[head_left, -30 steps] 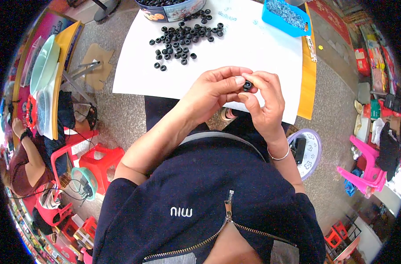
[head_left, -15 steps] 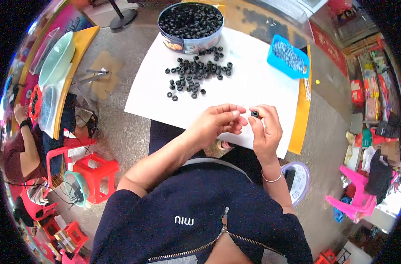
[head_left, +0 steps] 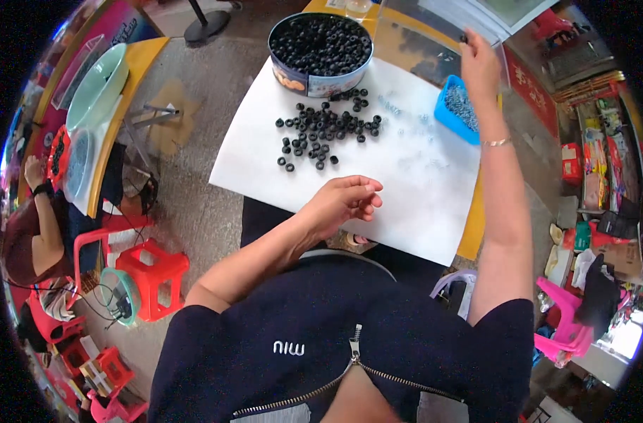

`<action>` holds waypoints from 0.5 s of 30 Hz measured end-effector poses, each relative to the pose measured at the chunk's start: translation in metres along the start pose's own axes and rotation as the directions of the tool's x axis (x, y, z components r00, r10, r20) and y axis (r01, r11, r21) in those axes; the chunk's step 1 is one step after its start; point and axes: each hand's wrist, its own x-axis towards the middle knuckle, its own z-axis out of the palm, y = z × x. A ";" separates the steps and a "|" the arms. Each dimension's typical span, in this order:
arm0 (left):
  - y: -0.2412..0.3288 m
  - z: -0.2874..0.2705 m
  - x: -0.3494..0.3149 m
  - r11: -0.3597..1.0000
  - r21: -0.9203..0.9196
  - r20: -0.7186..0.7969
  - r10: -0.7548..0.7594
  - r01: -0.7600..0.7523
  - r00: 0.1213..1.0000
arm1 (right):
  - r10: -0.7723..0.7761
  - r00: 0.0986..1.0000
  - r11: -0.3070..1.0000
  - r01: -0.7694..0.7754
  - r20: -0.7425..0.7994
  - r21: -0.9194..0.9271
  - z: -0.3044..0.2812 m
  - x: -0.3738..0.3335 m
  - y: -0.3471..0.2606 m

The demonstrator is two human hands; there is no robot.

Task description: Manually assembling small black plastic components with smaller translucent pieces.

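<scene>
My right hand (head_left: 481, 67) is stretched out past the blue tray, over the see-through bin at the far right. Its fingertips pinch a small black ring-shaped piece (head_left: 464, 37). Near the front edge of the white sheet (head_left: 406, 183), my left hand (head_left: 344, 202) hovers with half-curled fingers, slightly apart, and nothing visible in them. Many loose black ring pieces (head_left: 321, 130) lie on the sheet ahead of it. Behind them a round tin (head_left: 321, 81) is heaped with the same pieces. The blue tray (head_left: 454, 121) holds tiny grey-blue bits and sits partly behind my right wrist.
The see-through bin (head_left: 413, 53) stands at the table's back right, dark pieces inside. A yellow table edge (head_left: 471, 243) shows at right. On the left are another table (head_left: 101, 169) with a pale green basin (head_left: 99, 88), a red stool (head_left: 152, 275) and a person's arm (head_left: 50, 229).
My right hand has moved from beside my left hand to the far right, carrying the black ring piece. My left hand has stayed nearly in place. The whole view has shifted slightly.
</scene>
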 end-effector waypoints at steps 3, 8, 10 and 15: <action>-0.005 -0.006 0.003 0.999 0.004 0.052 -0.049 0.049 0.997 | -0.018 0.999 0.995 0.021 0.026 -0.102 0.004 0.007 0.014; 0.001 -0.017 0.001 0.999 0.003 0.015 -0.046 0.046 0.999 | -0.039 0.976 0.987 0.004 0.215 0.158 0.006 -0.086 -0.066; 0.004 -0.016 0.000 0.998 0.034 -0.004 -0.059 0.059 0.998 | 0.019 0.935 0.977 -0.093 0.355 0.192 0.015 -0.128 -0.080; -0.006 -0.019 0.006 1.000 0.029 0.019 0.007 -0.007 1.000 | 0.028 0.914 0.994 -0.067 0.405 0.083 0.031 -0.170 -0.101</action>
